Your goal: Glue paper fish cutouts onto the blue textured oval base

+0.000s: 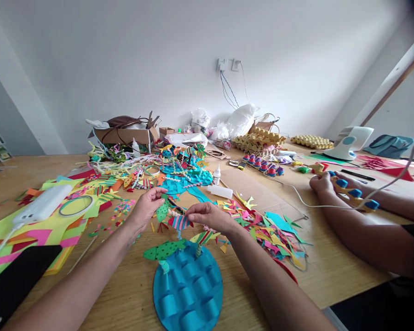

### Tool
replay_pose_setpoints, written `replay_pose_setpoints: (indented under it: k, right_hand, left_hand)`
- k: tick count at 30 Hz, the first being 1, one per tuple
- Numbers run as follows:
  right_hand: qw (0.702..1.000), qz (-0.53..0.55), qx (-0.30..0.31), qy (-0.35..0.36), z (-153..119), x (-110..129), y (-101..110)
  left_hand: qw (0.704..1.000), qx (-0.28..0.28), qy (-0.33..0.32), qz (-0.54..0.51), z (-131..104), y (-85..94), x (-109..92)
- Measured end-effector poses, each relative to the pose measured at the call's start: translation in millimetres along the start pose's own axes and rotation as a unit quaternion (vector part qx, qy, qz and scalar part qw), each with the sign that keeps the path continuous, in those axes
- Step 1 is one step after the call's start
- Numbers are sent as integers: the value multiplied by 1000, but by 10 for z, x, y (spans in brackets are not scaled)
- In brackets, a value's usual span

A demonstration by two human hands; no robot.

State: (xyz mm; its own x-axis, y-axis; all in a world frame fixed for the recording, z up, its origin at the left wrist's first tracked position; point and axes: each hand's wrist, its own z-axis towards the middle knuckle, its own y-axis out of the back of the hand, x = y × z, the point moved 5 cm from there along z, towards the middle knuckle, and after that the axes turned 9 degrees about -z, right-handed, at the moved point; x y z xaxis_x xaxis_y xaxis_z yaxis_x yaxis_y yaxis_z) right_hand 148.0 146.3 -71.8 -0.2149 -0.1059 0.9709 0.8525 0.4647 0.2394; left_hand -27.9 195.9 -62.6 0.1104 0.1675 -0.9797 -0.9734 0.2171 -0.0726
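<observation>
The thumb and forefinger of our left hand [147, 205] are pressed together on the upper end of a small spotted fish [162, 209], which hangs above the table just beyond the blue disc. The fingers of our right hand [210, 217] are bent, with the tips at the pink-and-blue striped fish [180, 223]; we cannot tell whether they pinch it or only rest against it. A pale twisted stem [173, 213] shows between our hands, but we cannot make out what it is fixed to.

We judge both fish to be light, stiff paper that would crease or tear if squeezed, so a gentle grip near the edge suits them, or lower down on a stem.

Nearer us, a large green fish [163, 251] and a yellow-and-red striped fish [204, 237] stand on stems at the far rim of the blue disc [216, 278]. Its raised curves [168, 304] look easy to crush; we would lift it by the rim.

Farther out lie paper scraps [272, 236] and a glue bottle [216, 175]. At our right, a co-worker's hand [321, 184] is beside a painted strip [355, 193].
</observation>
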Motion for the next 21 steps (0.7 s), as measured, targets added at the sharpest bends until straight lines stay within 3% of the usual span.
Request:
replay_pose_setpoints:
  k: [4, 11, 18, 21]
  right_hand:
    - [998, 22, 56, 9, -13, 19, -80]
    - [996, 42, 77, 13, -35, 19, -123]
    - [995, 55, 84, 16, -60, 33, -128]
    - [994, 63, 84, 15, -73, 44, -130]
  left_hand:
    - [998, 8, -20, 58, 32, 2, 72]
    - [973, 49, -67, 214, 92, 9, 219]
    - [931, 113, -155, 310, -81, -99, -73]
    - [921, 174, -159, 310, -240, -157, -143]
